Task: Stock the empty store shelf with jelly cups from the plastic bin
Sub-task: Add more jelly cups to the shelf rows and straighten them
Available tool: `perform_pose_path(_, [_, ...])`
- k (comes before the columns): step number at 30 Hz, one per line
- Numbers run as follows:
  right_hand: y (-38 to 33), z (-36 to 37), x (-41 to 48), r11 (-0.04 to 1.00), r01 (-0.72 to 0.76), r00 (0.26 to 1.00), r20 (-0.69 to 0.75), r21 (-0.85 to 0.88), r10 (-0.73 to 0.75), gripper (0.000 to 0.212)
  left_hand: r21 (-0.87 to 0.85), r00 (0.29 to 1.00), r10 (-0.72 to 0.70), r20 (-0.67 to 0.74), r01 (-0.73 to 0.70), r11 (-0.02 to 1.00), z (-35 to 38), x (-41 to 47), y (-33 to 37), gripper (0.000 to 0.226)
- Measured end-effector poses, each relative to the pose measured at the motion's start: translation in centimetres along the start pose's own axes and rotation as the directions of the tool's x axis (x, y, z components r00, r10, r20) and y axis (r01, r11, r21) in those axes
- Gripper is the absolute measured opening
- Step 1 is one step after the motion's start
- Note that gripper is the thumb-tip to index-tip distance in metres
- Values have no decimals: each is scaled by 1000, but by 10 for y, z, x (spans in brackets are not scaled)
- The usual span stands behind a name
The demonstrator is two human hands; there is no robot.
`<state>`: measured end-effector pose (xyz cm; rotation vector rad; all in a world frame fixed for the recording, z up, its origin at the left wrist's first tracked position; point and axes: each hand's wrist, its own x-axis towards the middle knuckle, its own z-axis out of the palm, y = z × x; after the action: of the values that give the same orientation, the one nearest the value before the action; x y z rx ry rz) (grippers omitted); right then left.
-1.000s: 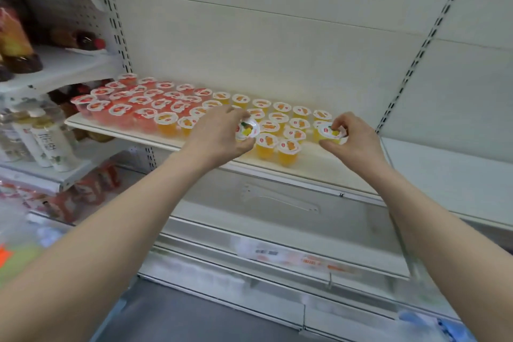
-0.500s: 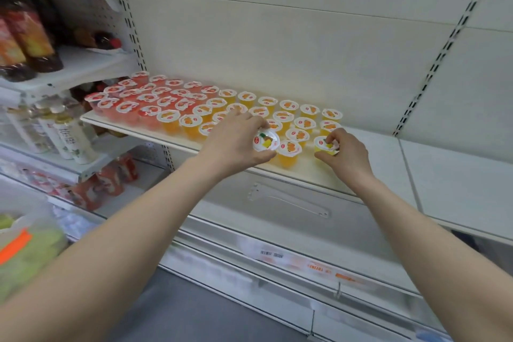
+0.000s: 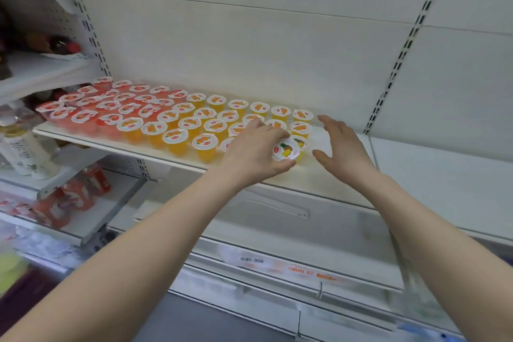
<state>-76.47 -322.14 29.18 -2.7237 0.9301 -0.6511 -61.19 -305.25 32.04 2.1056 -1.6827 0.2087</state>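
Observation:
The white shelf (image 3: 327, 180) carries rows of jelly cups, red ones (image 3: 83, 116) on the left and orange ones (image 3: 177, 139) in the middle. My left hand (image 3: 255, 153) grips a yellow jelly cup (image 3: 286, 150) with a pineapple lid, tilted toward me, at the right end of the front row. Another yellow cup (image 3: 301, 144) stands just behind it on the shelf. My right hand (image 3: 341, 147) hovers with spread fingers and holds nothing, just right of that cup, over the bare part of the shelf. The plastic bin is out of view.
The shelf continues bare to the right (image 3: 444, 169). A neighbouring rack on the left holds bottles (image 3: 22, 147) and red packets (image 3: 80, 191). A lower shelf with a price strip (image 3: 291, 269) juts out beneath my arms.
My right hand has let go of the yellow cup it set on the shelf and drawn back open to the right. My left hand still holds its cup, moved right beside the placed one.

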Motion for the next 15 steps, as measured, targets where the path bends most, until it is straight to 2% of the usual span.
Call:
perform_pose_path(3, [8, -9, -2, 1000, -15, 999, -29, -22, 14, 72, 43, 999, -4, 48, 2, 999, 20, 10, 6, 58])
perform_pose_path(6, [15, -11, -2, 998, -11, 1000, 2, -59, 12, 71, 88, 996, -26, 87, 18, 996, 36, 14, 6, 57])
perform_pose_path(11, [20, -10, 0, 994, 9, 1000, 25, -108, -6, 67, 100, 997, -45, 70, 37, 994, 47, 17, 2, 56])
perform_pose_path(15, [18, -11, 5, 992, 16, 1000, 25, -129, -13, 65, 141, 996, -44, 82, 32, 990, 46, 18, -1, 65])
